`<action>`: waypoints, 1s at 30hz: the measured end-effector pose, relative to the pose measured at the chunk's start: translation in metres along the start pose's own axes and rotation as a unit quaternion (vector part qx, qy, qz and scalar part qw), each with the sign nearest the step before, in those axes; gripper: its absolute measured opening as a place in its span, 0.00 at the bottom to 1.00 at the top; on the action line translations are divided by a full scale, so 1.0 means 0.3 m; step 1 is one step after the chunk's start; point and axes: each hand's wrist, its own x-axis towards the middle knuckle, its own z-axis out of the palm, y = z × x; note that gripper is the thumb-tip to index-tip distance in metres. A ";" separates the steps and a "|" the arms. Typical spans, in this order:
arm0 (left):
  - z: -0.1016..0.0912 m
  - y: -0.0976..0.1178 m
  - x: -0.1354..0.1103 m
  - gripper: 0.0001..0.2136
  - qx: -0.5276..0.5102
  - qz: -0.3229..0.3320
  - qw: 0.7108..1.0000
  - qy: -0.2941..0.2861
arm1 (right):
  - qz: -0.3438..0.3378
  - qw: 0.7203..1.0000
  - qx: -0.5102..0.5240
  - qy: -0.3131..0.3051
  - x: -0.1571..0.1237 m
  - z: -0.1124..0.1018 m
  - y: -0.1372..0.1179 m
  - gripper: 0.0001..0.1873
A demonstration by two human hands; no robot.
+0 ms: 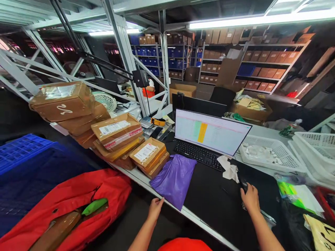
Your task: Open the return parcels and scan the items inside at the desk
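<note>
My right hand [250,198] rests on a black computer mouse [243,182] on the black desk mat [211,198], fingers curled over it. My left hand [155,208] lies at the desk's front edge, fingers touching the near corner of a purple plastic mailer bag [175,178]. Straight ahead stand a monitor [210,131] showing a spreadsheet and a black keyboard [196,154]. A crumpled white paper [229,168] lies between keyboard and mouse.
Taped cardboard parcels [117,134] are piled at the left of the desk. A red sack [75,205] and a blue crate [23,150] sit lower left. White baskets [272,153] stand on the right. Shelving with boxes fills the background.
</note>
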 end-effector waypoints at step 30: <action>0.134 0.170 0.001 0.24 -0.241 -0.064 0.969 -0.001 | -0.094 0.980 -0.155 0.077 0.221 0.236 0.213 0.31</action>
